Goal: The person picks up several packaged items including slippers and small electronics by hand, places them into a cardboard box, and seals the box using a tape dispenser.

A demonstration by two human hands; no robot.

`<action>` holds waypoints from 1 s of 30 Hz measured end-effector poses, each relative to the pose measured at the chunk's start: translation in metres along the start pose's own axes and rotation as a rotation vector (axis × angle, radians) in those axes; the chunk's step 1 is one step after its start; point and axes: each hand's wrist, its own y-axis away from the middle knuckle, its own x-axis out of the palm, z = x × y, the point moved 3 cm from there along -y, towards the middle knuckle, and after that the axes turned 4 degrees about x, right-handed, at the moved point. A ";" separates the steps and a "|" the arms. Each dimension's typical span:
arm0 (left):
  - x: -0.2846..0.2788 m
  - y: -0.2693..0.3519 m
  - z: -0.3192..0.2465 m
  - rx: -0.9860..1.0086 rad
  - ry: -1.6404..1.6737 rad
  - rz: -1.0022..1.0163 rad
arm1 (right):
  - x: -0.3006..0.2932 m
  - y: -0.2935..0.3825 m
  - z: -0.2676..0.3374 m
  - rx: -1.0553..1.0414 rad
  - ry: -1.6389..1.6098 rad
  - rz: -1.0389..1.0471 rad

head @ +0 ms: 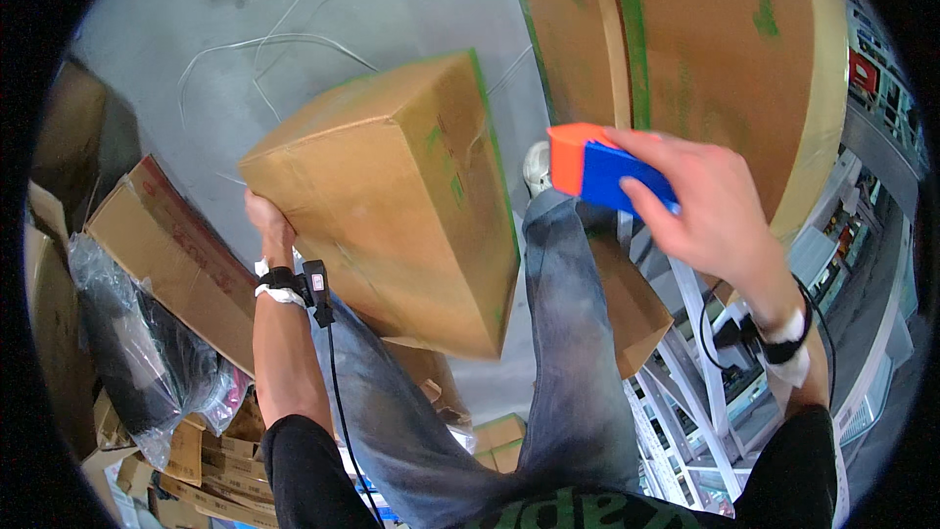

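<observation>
A closed cardboard box (367, 213), tilted and marked with green along its edges, is in front of my legs. My left hand (268, 220) is against its left side, with the fingers partly hidden behind the box. My right hand (698, 198) grips a blue and orange block-shaped tool (613, 167), whose exact kind I cannot tell, raised to the right of the box. Both wrists wear black straps over white wrapping, with black cables.
Large cardboard boxes with green edges (705, 51) stand at the upper right. A metal ladder-like frame (690, 382) and loaded shelves (881, 103) are at the right. Flattened cartons (176, 257) and a plastic-wrapped dark item (139, 338) lie left. Loose pale strapping (294, 37) crosses the floor.
</observation>
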 end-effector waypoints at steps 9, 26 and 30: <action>0.028 0.029 -0.018 0.002 -0.281 -0.252 | 0.037 -0.046 0.014 0.153 0.344 0.078; 0.053 0.064 -0.017 0.011 -0.504 -0.318 | 0.153 -0.068 0.008 0.563 -0.529 -0.370; 0.061 0.076 -0.011 0.029 -0.682 -0.395 | 0.178 -0.016 0.038 0.725 -0.687 -0.381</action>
